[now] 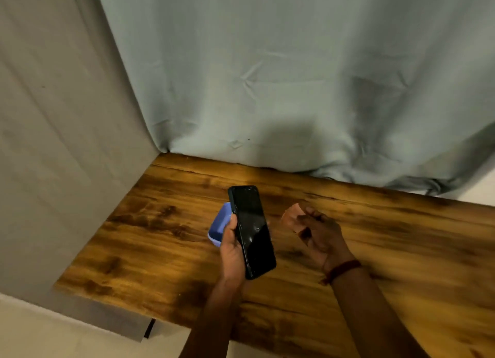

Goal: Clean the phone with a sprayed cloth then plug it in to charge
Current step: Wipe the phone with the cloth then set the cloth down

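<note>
My left hand [231,246] grips a black phone [253,230] by its left edge and holds it screen up above the wooden table [160,240]. The dark screen shows a few smudges or droplets. To the right of the phone, my right hand [322,237] pinches a small pinkish-orange cloth [292,215], blurred by motion and a short gap away from the phone. A blue phone case [220,225] lies on the table just behind my left hand, partly hidden by it. No charger or spray bottle is in view.
A pale blue-grey curtain [294,76] hangs along the table's back edge. A grey fabric panel [53,143] covers the left side. The table's near edge runs across the bottom, with light floor [53,336] below it at the left.
</note>
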